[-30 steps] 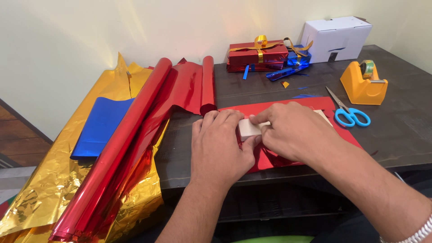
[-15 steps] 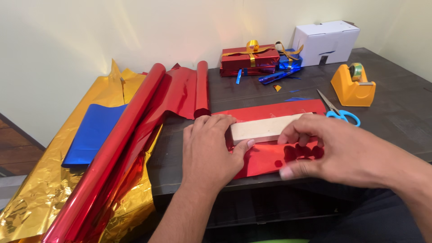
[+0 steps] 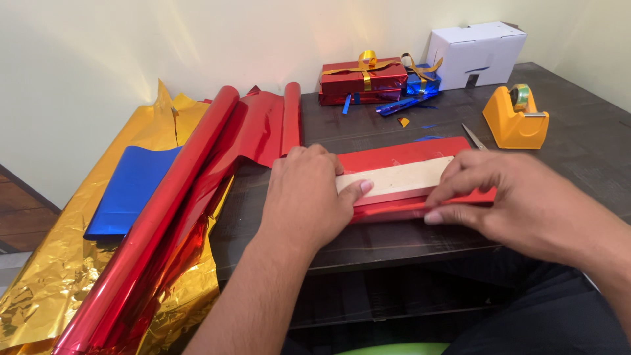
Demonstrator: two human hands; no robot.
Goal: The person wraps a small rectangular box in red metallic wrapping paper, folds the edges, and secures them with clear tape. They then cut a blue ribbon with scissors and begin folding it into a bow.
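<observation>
both hands [image 3: 309,197] on dark wooden table [image 3: 578,158] beside cream wall [image 3: 98,59]

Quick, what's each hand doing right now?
Left hand: open, pressed flat on the left end of the box, thumb on its top.
Right hand: pinching the red foil up against the box's near side.

two hands [image 3: 309,197] [image 3: 519,197], two wrapped gifts [image 3: 361,82] [image 3: 420,84], one tape dispenser [image 3: 514,120]
</observation>
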